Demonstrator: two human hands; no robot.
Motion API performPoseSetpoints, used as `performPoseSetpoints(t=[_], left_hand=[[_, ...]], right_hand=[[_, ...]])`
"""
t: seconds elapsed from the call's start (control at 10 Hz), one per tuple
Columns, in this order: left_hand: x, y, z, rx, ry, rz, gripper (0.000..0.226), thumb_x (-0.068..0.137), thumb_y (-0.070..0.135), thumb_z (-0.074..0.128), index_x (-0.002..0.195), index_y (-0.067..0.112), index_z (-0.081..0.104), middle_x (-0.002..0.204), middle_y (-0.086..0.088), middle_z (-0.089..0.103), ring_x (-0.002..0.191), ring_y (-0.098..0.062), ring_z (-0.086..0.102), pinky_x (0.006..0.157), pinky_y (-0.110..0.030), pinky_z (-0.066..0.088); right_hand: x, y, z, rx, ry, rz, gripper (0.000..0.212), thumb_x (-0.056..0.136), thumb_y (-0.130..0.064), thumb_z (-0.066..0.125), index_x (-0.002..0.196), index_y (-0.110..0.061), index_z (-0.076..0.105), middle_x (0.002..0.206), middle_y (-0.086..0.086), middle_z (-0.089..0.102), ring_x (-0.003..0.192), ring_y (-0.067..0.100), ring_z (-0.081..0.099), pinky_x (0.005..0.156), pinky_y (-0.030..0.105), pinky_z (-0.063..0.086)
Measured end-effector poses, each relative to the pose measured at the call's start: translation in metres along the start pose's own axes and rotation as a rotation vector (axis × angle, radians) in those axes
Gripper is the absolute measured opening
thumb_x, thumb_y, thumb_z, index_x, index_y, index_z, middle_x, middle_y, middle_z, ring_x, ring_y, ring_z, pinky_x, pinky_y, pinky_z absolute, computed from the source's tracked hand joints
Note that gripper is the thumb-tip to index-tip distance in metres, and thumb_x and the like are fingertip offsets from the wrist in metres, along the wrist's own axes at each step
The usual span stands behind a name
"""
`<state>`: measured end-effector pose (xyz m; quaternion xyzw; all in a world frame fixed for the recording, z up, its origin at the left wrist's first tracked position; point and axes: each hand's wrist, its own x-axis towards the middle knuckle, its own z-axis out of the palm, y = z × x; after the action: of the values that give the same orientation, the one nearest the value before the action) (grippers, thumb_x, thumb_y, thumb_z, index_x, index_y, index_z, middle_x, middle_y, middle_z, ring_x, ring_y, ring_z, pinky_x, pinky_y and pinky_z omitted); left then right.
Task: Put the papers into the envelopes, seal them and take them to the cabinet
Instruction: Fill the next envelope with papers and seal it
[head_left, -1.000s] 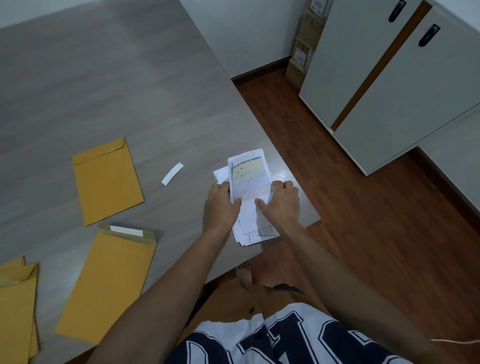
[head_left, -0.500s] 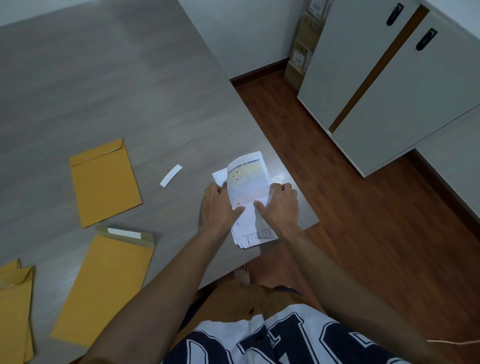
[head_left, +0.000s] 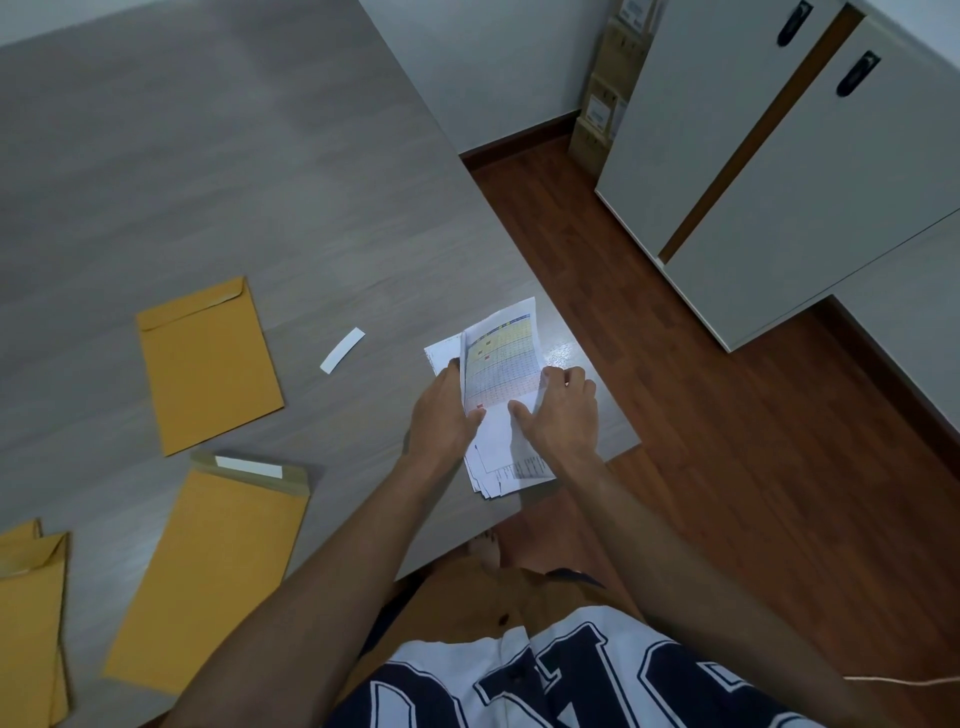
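At the near right corner of the grey table (head_left: 270, 171), head view, a stack of white papers (head_left: 501, 457) is lying flat, and both hands are working on it. The left hand (head_left: 441, 421) is gripping the left edge of the top sheet (head_left: 501, 364), a printed coloured grid, with fingers curled behind it and the thumb on its face. The right hand (head_left: 558, 415) is pinching the right edge of the same sheet, thumb lying on the page below. The top sheet is standing tilted up off the stack, far end raised.

To the left, well apart from the papers, a closed brown envelope (head_left: 208, 366) is lying flat. Between it and the papers a small white strip (head_left: 342, 350) is resting on the table. Nearer the person, a second envelope (head_left: 208, 577) is lying with its flap open, a white adhesive strip (head_left: 248, 466) showing on the flap. At the left frame edge, more envelopes (head_left: 31, 613) are overlapping one another.

Across the wooden floor (head_left: 727, 467), a white cabinet (head_left: 831, 171) with two black handles is standing against the wall, doors closed. Cardboard boxes (head_left: 605, 98) are stacked beside it.
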<state>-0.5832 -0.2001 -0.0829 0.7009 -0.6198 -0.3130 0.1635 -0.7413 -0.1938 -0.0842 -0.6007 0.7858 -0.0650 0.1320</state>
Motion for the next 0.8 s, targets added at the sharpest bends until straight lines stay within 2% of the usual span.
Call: performPoseSetpoints(t=[0.1, 0.2, 0.3, 0.4, 0.5, 0.6, 0.8], left_hand=[[0.002, -0.003, 0.002, 0.028, -0.016, 0.045, 0.071, 0.078, 0.035, 0.08, 0.136, 0.027, 0.04, 0.128, 0.001, 0.055, 0.114, -0.021, 0.058, 0.084, -0.032, 0.056], [0.007, -0.009, 0.0, 0.182, -0.063, 0.005, 0.092, 0.075, 0.048, 0.079, 0.148, 0.026, 0.027, 0.151, -0.003, 0.042, 0.136, -0.028, 0.042, 0.106, -0.049, 0.045], [0.008, -0.014, 0.0, 0.234, -0.096, 0.024, 0.1, 0.079, 0.052, 0.075, 0.154, 0.022, 0.016, 0.163, -0.003, 0.022, 0.149, -0.028, 0.02, 0.117, -0.051, 0.025], [0.007, -0.008, -0.001, 0.211, -0.071, 0.018, 0.092, 0.077, 0.047, 0.079, 0.149, 0.022, 0.028, 0.154, -0.005, 0.038, 0.143, -0.028, 0.035, 0.114, -0.048, 0.033], [0.005, -0.001, -0.005, 0.126, -0.034, 0.017, 0.076, 0.075, 0.037, 0.084, 0.136, 0.024, 0.042, 0.129, -0.002, 0.057, 0.116, -0.023, 0.057, 0.094, -0.038, 0.052], [0.003, 0.002, -0.009, 0.121, -0.076, 0.03, 0.071, 0.078, 0.03, 0.082, 0.136, 0.023, 0.041, 0.129, -0.001, 0.058, 0.112, -0.022, 0.061, 0.089, -0.037, 0.055], [-0.001, 0.005, -0.007, 0.16, -0.1, 0.019, 0.08, 0.084, 0.023, 0.077, 0.148, 0.025, 0.029, 0.137, -0.002, 0.056, 0.111, -0.027, 0.064, 0.091, -0.044, 0.057]], right_hand=[[0.0, 0.0, 0.0, -0.006, 0.01, -0.006, 0.065, 0.08, -0.064, 0.062, 0.126, -0.02, 0.049, 0.126, 0.003, 0.052, 0.109, 0.017, 0.047, 0.094, 0.029, 0.043], [0.0, 0.001, 0.0, 0.001, 0.021, -0.021, 0.064, 0.081, -0.062, 0.063, 0.126, -0.019, 0.049, 0.125, 0.004, 0.053, 0.109, 0.017, 0.048, 0.092, 0.029, 0.043], [-0.001, 0.001, 0.0, -0.005, 0.022, -0.026, 0.064, 0.081, -0.062, 0.063, 0.126, -0.019, 0.049, 0.125, 0.004, 0.053, 0.109, 0.017, 0.048, 0.092, 0.028, 0.043], [0.0, 0.0, 0.002, 0.005, 0.03, -0.02, 0.063, 0.081, -0.062, 0.063, 0.126, -0.019, 0.05, 0.125, 0.004, 0.053, 0.108, 0.017, 0.048, 0.092, 0.028, 0.043], [-0.001, 0.0, 0.003, 0.012, 0.035, -0.014, 0.063, 0.08, -0.062, 0.063, 0.124, -0.019, 0.05, 0.123, 0.004, 0.053, 0.107, 0.017, 0.048, 0.092, 0.028, 0.043], [-0.001, 0.0, 0.004, 0.017, 0.04, -0.011, 0.062, 0.079, -0.062, 0.064, 0.123, -0.02, 0.051, 0.122, 0.003, 0.054, 0.107, 0.017, 0.048, 0.091, 0.028, 0.043], [-0.002, 0.0, 0.004, 0.015, 0.044, -0.004, 0.062, 0.08, -0.061, 0.064, 0.123, -0.019, 0.051, 0.121, 0.003, 0.054, 0.106, 0.017, 0.048, 0.091, 0.028, 0.043]])
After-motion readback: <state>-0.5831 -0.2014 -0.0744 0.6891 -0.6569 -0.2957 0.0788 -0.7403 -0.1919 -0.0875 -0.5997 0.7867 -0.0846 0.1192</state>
